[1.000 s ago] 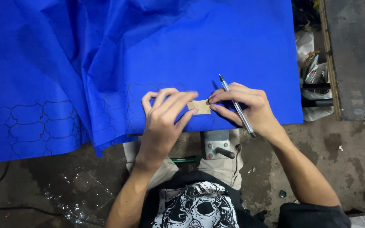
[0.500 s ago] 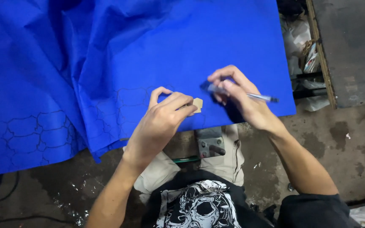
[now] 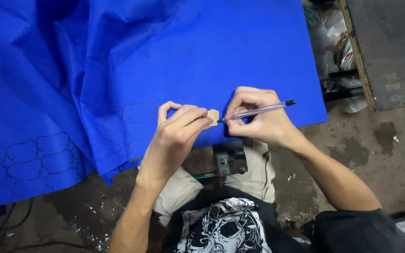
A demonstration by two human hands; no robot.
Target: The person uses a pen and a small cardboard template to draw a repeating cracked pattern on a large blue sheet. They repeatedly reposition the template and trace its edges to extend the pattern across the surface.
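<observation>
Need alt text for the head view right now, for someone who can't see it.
Seen from above, a person's left hand pins a small tan hexagon-shaped piece on blue cloth, while the right hand holds a pen with its tip at the piece's edge. Outlined hexagons already mark the cloth to the left.

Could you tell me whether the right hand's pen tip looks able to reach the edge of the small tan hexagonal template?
Probably yes: the right hand holds the clear ballpoint pen with its tip at the small tan hexagonal template, which the left hand pins onto the blue fabric. Nothing lies between.
</observation>
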